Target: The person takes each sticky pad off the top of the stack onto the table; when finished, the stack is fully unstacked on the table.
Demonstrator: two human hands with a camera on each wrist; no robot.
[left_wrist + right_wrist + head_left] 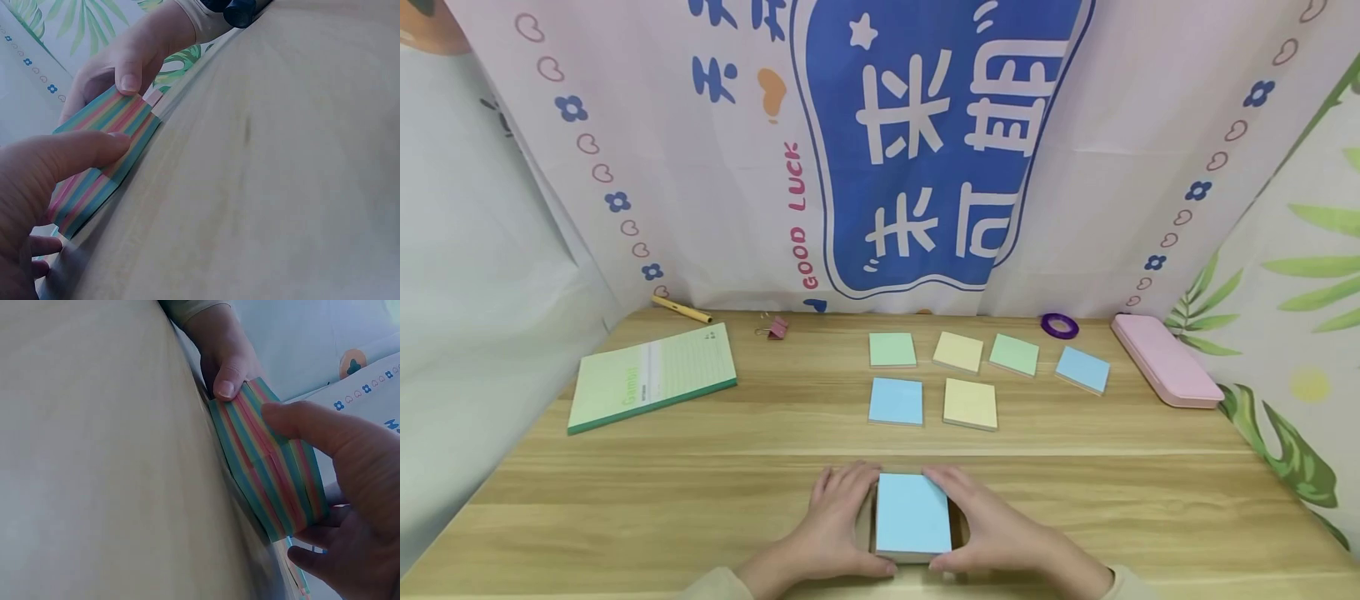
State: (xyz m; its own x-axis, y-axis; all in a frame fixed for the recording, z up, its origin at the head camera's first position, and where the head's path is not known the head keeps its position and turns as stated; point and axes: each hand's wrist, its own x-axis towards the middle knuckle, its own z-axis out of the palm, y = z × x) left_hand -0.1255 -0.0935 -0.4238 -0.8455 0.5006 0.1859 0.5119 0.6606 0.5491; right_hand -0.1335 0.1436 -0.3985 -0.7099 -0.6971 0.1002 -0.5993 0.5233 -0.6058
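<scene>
Both hands clamp one thick pad of sticky notes at the near edge of the bench (625, 500): the left hand (835, 521) and right hand (992, 529) grip opposite sides of the striped note stack (912, 514). Squeezing unevenly could shear the layers askew or split them, since the colored bands already look stepped.

Pad (912, 510): light blue top, rainbow-striped edges. Surface (700, 500): light wood grain. Notebook (651, 375): green. Case (1165, 360): pink. Tape (1059, 325): purple.
</scene>
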